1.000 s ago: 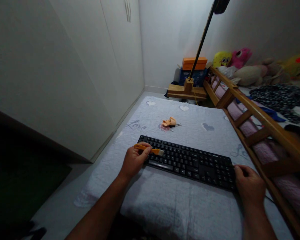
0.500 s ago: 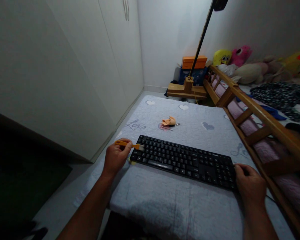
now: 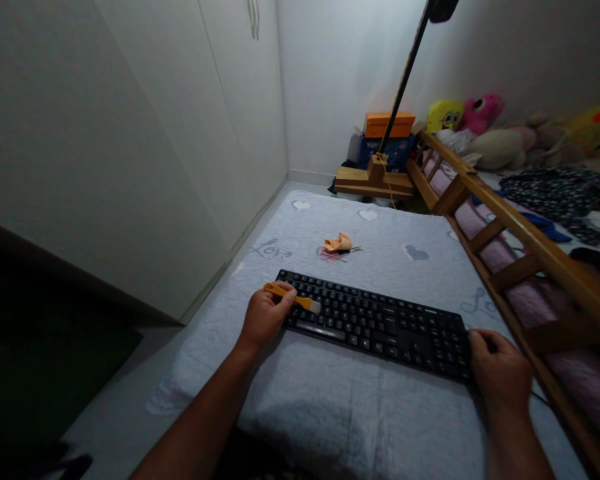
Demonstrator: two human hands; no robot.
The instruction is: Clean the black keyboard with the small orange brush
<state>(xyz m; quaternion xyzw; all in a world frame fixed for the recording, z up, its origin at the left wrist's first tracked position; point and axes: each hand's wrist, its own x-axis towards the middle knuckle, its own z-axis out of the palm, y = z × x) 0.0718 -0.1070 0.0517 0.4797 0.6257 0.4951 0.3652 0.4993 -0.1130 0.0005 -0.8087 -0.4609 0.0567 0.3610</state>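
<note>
keyboard could slide if left hand, pinching brush, shoved hard; right hand only pinched its right end.

Pretty dim room tbh. The left side is mostly taken up by a tall white wardrobe, and the far end is closed off by a plain pale wall, lit best near the top and left shadowy toward the right. Some pale floor can be seen lower left. Behind a wooden bed rail, plush toys are heaped. An orange box is stacked on a blue box by the wall.
</note>
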